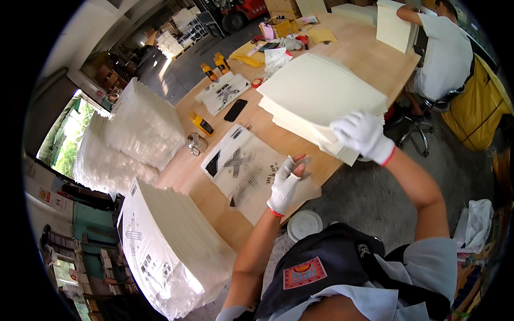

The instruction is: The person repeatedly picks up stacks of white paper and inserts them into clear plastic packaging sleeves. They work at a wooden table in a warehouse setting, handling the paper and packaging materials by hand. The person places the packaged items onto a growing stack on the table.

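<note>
A person's two white-gloved hands work over a wooden desk (369, 51). The right hand (361, 136) rests at the near right corner of a cream paper stack (321, 88), fingers curled; whether they clamp any sheets, I cannot tell. The stack lies mostly up and left of that hand, its long axis slanting from upper left to lower right; the left hand (285, 187) is farther from it. The left hand hovers over or touches a clear printed bag (243, 166), its grip unclear. The bag shows crossed pencil shapes and dark lettering; a dark apron (342, 249) bears a red-bordered patch (304, 272) with small lettering.
</note>
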`<action>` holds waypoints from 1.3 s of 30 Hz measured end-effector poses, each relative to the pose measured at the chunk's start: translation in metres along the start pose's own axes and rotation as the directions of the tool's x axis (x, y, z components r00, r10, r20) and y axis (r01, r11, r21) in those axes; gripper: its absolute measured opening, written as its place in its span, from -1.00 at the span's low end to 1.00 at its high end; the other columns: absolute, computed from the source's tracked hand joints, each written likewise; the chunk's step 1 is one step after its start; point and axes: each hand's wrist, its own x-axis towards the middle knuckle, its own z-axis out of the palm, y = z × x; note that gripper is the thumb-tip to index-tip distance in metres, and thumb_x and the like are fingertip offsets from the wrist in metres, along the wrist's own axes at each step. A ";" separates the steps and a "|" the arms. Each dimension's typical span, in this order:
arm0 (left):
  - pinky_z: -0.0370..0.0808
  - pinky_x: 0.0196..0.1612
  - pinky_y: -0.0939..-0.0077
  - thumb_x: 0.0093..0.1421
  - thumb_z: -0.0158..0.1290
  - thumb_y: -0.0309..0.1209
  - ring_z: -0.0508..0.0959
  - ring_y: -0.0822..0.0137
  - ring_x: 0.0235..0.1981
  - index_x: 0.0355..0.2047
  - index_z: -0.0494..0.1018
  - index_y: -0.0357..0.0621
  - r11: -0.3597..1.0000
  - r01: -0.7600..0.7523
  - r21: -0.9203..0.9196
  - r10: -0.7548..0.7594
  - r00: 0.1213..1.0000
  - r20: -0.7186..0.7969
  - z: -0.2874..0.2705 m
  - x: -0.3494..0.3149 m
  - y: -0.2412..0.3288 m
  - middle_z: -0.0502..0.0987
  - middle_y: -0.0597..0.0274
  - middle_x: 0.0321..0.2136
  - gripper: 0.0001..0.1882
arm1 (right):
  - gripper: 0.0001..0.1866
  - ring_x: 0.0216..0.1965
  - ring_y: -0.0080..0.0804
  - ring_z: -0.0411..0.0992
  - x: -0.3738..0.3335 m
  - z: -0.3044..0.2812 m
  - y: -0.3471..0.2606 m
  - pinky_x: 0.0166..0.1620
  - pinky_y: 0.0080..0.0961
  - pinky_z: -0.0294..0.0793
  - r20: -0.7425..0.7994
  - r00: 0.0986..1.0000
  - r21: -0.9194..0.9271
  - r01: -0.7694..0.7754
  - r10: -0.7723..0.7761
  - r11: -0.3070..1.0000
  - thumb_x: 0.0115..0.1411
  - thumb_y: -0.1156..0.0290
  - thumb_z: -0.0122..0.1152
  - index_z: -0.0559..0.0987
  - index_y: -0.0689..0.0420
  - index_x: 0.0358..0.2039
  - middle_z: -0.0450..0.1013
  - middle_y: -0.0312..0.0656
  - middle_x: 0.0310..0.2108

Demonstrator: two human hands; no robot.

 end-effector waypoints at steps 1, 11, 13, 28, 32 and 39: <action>0.44 -0.22 0.55 0.30 -0.09 -0.20 0.46 0.50 -0.36 0.05 0.27 -0.28 0.994 0.074 -0.075 -0.072 0.997 0.021 0.004 0.005 0.009 0.47 0.12 -0.06 -0.56 | -0.93 -0.47 -0.37 0.39 0.008 -0.007 -0.013 -0.40 -0.43 0.38 -0.050 0.998 0.013 0.025 -0.024 1.000 -0.02 0.39 0.16 0.49 -0.01 -0.46 0.37 -0.35 -0.54; 0.53 -0.27 0.49 0.10 -0.03 -0.46 0.58 0.30 -0.31 -0.08 0.36 -0.43 0.953 0.281 -0.115 -0.286 0.958 -0.028 -0.067 -0.043 0.054 0.54 0.06 -0.27 -0.62 | -0.46 -0.09 -0.22 0.45 -0.032 -0.049 -0.046 -0.01 -0.40 0.39 0.695 0.346 -0.017 -0.868 0.630 0.496 0.16 0.10 0.14 0.41 0.16 0.07 0.48 -0.15 -0.13; 0.53 -0.29 0.51 0.10 -0.01 -0.44 0.58 0.35 -0.35 -0.02 0.35 -0.34 0.968 0.213 0.133 -0.214 0.977 -0.014 -0.062 -0.046 0.065 0.55 0.07 -0.29 -0.59 | -0.43 0.14 -0.32 0.27 -0.068 -0.007 -0.057 0.19 -0.47 0.16 0.632 0.628 0.684 -0.727 0.455 0.053 0.19 0.24 0.12 0.31 0.24 0.16 0.35 -0.10 0.09; 0.41 -0.34 0.74 0.23 -0.06 -0.33 0.49 0.59 -0.22 0.27 0.09 -0.14 0.984 -0.171 -0.056 0.135 0.906 -0.400 -0.079 -0.082 0.078 0.35 0.12 0.12 -0.40 | -0.79 -0.50 -0.25 0.49 -0.017 -0.021 -0.082 -0.52 -0.35 0.46 0.531 0.847 0.230 -0.110 -0.030 0.967 0.05 0.18 0.11 0.54 0.05 -0.47 0.47 -0.17 -0.37; 0.42 -0.13 0.36 0.14 0.01 -0.44 0.49 0.18 -0.08 0.23 0.16 -0.11 0.684 -0.339 0.646 0.393 0.917 0.066 -0.050 -0.096 0.072 0.47 0.01 -0.07 -0.39 | -0.75 -0.50 -0.19 0.49 -0.015 0.016 -0.099 -0.48 -0.27 0.46 0.756 0.628 0.197 0.048 -0.183 0.979 0.08 0.15 0.06 0.55 0.04 -0.44 0.49 -0.15 -0.40; 0.47 -0.43 0.45 0.07 0.06 -0.54 0.53 0.27 -0.55 0.03 0.40 -0.14 0.558 -0.379 0.739 0.591 0.806 -0.032 -0.009 -0.150 -0.045 0.54 0.11 -0.49 -0.54 | -0.67 -0.44 -0.39 0.51 -0.029 0.094 -0.092 -0.34 -0.39 0.45 0.837 0.518 0.547 -0.794 -0.173 0.265 0.22 0.17 0.03 0.57 0.18 -0.42 0.49 -0.29 -0.58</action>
